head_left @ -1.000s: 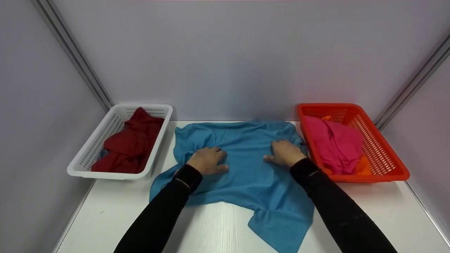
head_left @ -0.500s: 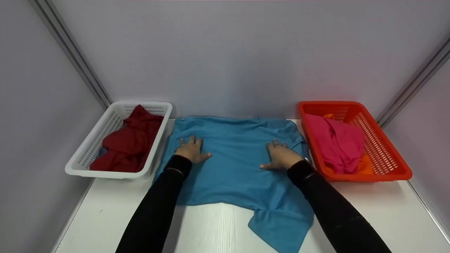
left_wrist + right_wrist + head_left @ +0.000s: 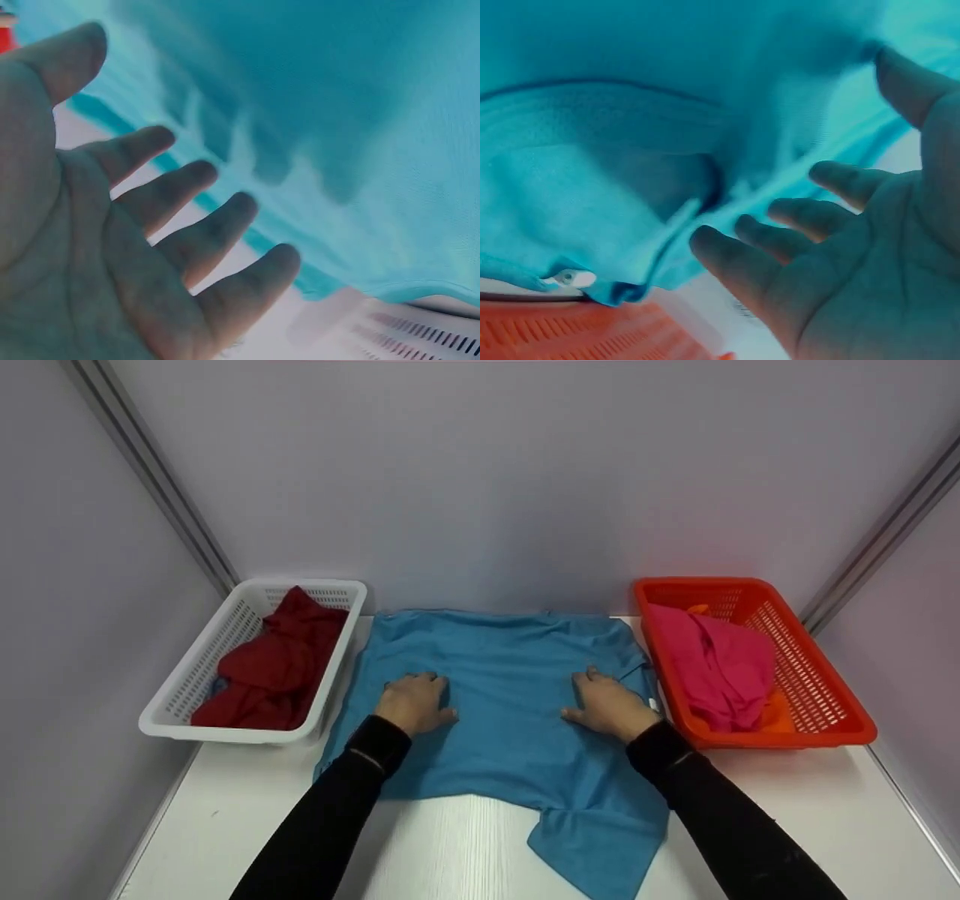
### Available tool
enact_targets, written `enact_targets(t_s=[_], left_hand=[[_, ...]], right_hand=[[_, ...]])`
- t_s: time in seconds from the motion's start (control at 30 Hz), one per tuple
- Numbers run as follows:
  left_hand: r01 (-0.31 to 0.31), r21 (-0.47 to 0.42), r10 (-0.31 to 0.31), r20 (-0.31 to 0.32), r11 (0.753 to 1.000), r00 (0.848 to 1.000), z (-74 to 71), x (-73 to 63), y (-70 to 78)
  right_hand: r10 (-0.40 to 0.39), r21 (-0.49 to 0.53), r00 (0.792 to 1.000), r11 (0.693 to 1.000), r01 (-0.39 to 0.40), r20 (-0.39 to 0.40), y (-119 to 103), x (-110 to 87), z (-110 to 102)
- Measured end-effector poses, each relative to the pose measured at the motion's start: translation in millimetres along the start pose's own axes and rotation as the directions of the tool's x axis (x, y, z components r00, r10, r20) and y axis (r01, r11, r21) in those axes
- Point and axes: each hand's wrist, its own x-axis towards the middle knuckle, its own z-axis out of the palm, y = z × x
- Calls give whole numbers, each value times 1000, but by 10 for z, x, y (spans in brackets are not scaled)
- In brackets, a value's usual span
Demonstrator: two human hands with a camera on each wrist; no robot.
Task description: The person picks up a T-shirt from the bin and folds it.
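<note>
A blue shirt point(image 3: 502, 720) lies spread on the white table, with one sleeve point(image 3: 596, 847) stretching toward the front edge. My left hand point(image 3: 412, 705) is over its left half. In the left wrist view that hand's fingers point(image 3: 202, 232) are spread and relaxed, holding nothing, with their shadow on the cloth. My right hand point(image 3: 611, 706) is over the right half of the shirt, its fingers point(image 3: 735, 259) loosely bent around nothing; the thumb tip seems to meet the cloth. Beside that hand, a small white fastener point(image 3: 574, 278) shows at the shirt's edge.
On the left stands a white basket point(image 3: 176, 731) with dark red cloth point(image 3: 281, 660) inside. A red basket point(image 3: 817, 740) on the right contains pink cloth point(image 3: 716, 667) and orange cloth point(image 3: 776, 712). A grey wall point(image 3: 495, 487) rises behind the table point(image 3: 457, 855).
The shirt's left side, rumpled a second ago, is now flatter and pulled outward. My left hand went left and forward, then drew back slightly. My right hand has shifted only a little.
</note>
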Motion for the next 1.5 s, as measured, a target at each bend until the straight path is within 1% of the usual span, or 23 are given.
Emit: enact_targets(t_s=[0.03, 0.1, 0.17, 0.2, 0.27, 0.33, 0.47, 0.53, 0.63, 0.73, 0.8, 0.87, 0.93, 0.97, 1.03, 1.13, 1.2, 1.27, 1.37, 1.43, 1.5], left_hand=[[-14, -9, 14, 13, 1000, 1000, -4, -85, 22], [-47, -51, 49, 34, 998, 998, 2, -255, 47], [-69, -92, 75, 64, 993, 995, 24, -377, 33], [-76, -111, 85, 74, 991, 994, 42, -415, 16], [-80, -141, 93, 88, 987, 992, 76, -437, -36], [-66, -157, 82, 94, 985, 992, 108, -404, -87], [-35, -186, 56, 112, 982, 992, 149, -251, -169], [-32, -191, 54, 109, 981, 993, 164, -166, -189], [-38, -190, 56, 88, 981, 995, 186, -52, -200], [-40, -174, 52, 68, 984, 996, 198, 2, -198], [-36, -154, 45, 57, 987, 997, 196, -3, -191], [-38, -122, 43, 36, 992, 998, 186, -28, -185], [-47, -71, 47, 9, 996, 999, 173, -74, -185], [-57, -45, 57, -10, 997, 998, 165, -105, -188], [-84, 8, 84, -50, 996, 995, 150, -178, -200], [-129, 75, 137, -110, 989, 984, 132, -316, -231], [-157, 97, 170, -147, 983, 974, 123, -415, -259], [-183, 106, 200, -180, 977, 963, 116, -514, -293], [-221, 105, 239, -210, 970, 948, 111, -647, -352], [-236, 107, 253, -202, 966, 946, 110, -727, -395], [-236, 99, 251, -178, 967, 952, 115, -796, -441]], right_hand=[[3, 0, 1000, 1000, -3, 10, -34, -64, -17], [15, 4, 998, 1000, -15, 59, -102, -195, -47], [24, 1, 992, 1000, -25, 120, -159, -293, -57], [34, -2, 989, 999, -34, 147, -173, -318, -51], [43, 1, 981, 999, -44, 191, -179, -327, -21], [32, 4, 980, 999, -34, 197, -150, -278, 13], [14, 10, 981, 1000, -17, 195, -24, -79, 57], [8, 14, 981, 1000, -11, 195, 49, 29, 58], [6, 14, 981, 1000, -9, 193, 149, 159, 52], [7, 13, 983, 1000, -10, 184, 196, 220, 49], [-3, -1, 988, 1000, 4, 154, 193, 213, 56], [-39, -35, 995, 998, 43, 89, 160, 166, 70], [-102, -75, 995, 992, 102, 4, 103, 83, 82], [-139, -100, 990, 986, 135, -38, 69, 31, 84], [-215, -148, 971, 969, 198, -109, 1, -92, 86], [-308, -202, 938, 940, 275, -156, -84, -292, 81], [-349, -208, 925, 926, 316, -150, -123, -427, 81], [-378, -205, 917, 915, 348, -131, -145, -548, 86], [-402, -178, 913, 905, 386, -67, -150, -707, 92], [-418, -150, 909, 899, 412, -3, -144, -791, 96], [-425, -108, 902, 896, 431, 73, -139, -864, 102]])
